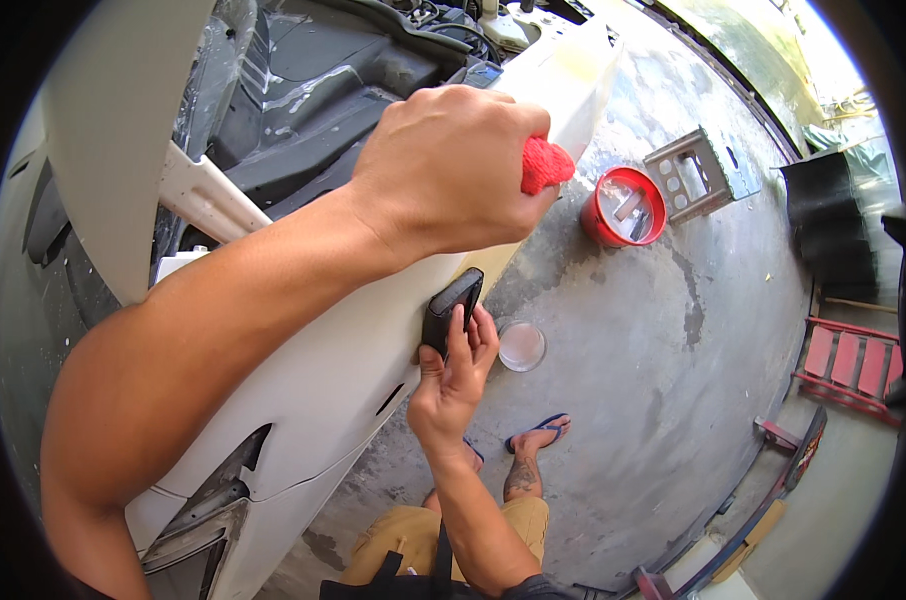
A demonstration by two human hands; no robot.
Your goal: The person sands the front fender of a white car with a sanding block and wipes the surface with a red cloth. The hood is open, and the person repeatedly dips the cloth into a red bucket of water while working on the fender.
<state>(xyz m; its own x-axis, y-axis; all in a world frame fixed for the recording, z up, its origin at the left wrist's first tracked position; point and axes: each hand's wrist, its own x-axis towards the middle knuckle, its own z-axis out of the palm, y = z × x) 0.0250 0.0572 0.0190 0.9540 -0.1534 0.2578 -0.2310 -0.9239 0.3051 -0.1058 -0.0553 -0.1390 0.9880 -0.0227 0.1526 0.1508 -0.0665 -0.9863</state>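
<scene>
My left hand is closed in a fist above the white car fender. A wad of red cloth sticks out between its thumb and fingers. Lower down, my right hand grips a black sanding block, its thumb on one side and fingers on the other. The block rests on or close against the side of the fender; the exact contact is hidden. Around that spot the fender's surface looks yellowish.
A red bucket with water and a few pieces in it stands on the concrete floor, beside a grey step stool. A round, clear container sits nearer. The engine bay lies open at upper left. A red slatted rack stands far right.
</scene>
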